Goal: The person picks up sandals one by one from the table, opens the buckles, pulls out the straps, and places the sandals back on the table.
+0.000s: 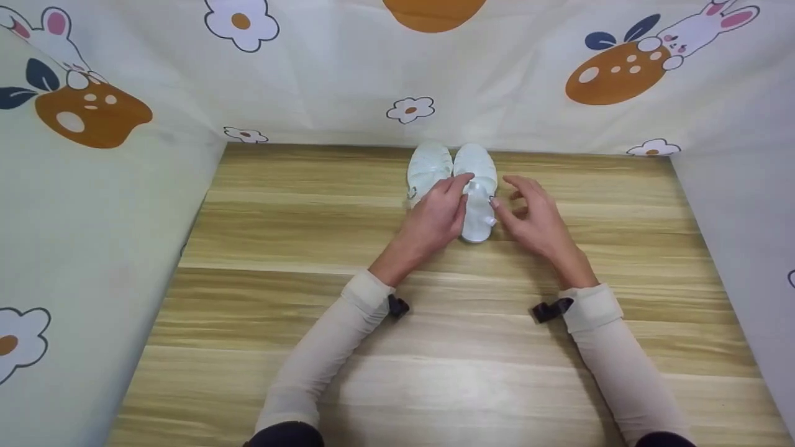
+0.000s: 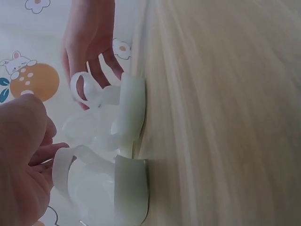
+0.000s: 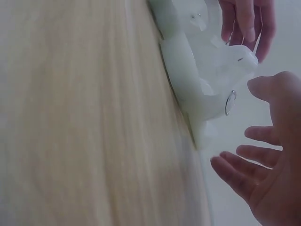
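A pair of pale, translucent white sandals stands side by side on the floor, toes towards the patterned wall. My left hand (image 1: pixel 435 214) hangs over the left sandal (image 1: pixel 430 160), covering its heel part. Its fingertips reach beside the strap of the right sandal (image 1: pixel 477 217); thumb and forefinger stay apart, and contact is unclear. To the right of that sandal is my right hand (image 1: pixel 535 217), fingers loosely bent and spread, holding nothing. In the right wrist view its thumb points towards the raised strap (image 3: pixel 244 57), near a round metal buckle on the sandal's side.
Wood-patterned flooring (image 1: pixel 447 347) spreads under both forearms. A cream wall covering (image 1: pixel 323 81) with flowers, rabbits and oranges rises just behind the toes. Side walls (image 1: pixel 81 236) stand at left and right. Each sleeve cuff carries a small black wrist device (image 1: pixel 397 307).
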A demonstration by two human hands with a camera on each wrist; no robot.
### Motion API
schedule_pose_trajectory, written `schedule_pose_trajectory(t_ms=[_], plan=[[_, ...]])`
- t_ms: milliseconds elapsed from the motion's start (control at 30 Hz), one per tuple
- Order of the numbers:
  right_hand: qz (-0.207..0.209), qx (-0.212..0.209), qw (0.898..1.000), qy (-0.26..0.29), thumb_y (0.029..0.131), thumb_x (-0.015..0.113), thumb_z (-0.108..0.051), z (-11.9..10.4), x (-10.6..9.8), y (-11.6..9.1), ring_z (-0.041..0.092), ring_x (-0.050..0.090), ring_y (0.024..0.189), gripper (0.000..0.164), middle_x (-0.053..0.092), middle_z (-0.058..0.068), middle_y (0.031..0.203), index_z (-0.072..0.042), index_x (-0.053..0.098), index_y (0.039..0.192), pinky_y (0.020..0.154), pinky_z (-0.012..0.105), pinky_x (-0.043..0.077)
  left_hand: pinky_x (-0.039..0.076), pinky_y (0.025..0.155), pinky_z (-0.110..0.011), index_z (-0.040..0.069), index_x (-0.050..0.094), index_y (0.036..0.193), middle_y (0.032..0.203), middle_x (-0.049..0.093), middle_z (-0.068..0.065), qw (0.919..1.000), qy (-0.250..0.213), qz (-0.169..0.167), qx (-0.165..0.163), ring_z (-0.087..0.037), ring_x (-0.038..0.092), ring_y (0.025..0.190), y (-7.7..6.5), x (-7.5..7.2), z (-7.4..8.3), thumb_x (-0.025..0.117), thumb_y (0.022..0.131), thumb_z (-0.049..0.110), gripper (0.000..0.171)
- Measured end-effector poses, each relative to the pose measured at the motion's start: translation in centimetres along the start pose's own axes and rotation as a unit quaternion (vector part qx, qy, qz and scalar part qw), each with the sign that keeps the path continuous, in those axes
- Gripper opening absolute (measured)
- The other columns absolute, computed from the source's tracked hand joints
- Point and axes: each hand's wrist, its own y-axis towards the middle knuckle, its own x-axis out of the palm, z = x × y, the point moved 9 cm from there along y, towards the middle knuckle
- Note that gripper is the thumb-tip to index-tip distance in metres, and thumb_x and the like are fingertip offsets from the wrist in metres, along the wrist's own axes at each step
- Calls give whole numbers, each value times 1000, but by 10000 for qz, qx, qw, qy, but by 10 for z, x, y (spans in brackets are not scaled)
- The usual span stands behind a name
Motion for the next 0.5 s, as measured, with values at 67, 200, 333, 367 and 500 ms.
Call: schedule_pose_trajectory(t_ms=[67, 200, 333, 367, 500], plan=[[-50, 19, 9998, 167, 104, 72, -42, 0, 4, 0, 34, 68, 121, 64, 61, 20, 148, -4, 56, 153, 94, 49, 65, 63, 101, -37, 4, 54, 151, 127, 73, -18, 9999, 122, -97, -68, -29, 73, 119, 1, 5, -1, 57, 110, 14, 42], [-131, 58, 9992, 368, 105, 72, -38, 3, 10, 0, 30, 71, 118, 57, 63, 18, 144, -4, 60, 149, 90, 32, 66, 66, 85, -40, 4, 51, 154, 115, 73, -17, 9983, 407, -319, -264, -29, 74, 103, 3, 13, -2, 60, 109, 16, 47], [-247, 199, 9977, 601, 106, 72, -33, 8, 14, 0, 30, 71, 121, 49, 64, 17, 143, -5, 64, 145, 94, 28, 64, 66, 79, -40, 3, 46, 158, 111, 73, -16, 9949, 647, -661, -400, -28, 73, 98, 5, 18, -2, 60, 109, 18, 52], [-283, 239, 9971, 657, 106, 72, -31, 9, 15, 0, 30, 71, 122, 47, 65, 17, 143, -5, 65, 144, 97, 32, 64, 66, 81, -40, 3, 46, 158, 111, 74, -16, 9940, 680, -752, -417, -28, 73, 99, 5, 19, -1, 60, 109, 19, 54], [-373, 380, 9949, 852, 106, 72, -30, 12, 18, -1, 30, 70, 126, 42, 66, 16, 143, -7, 68, 140, 104, 42, 62, 65, 87, -41, 1, 45, 159, 113, 76, -16, 9907, 828, -985, -444, -29, 73, 104, 7, 22, -1, 62, 109, 21, 57]])
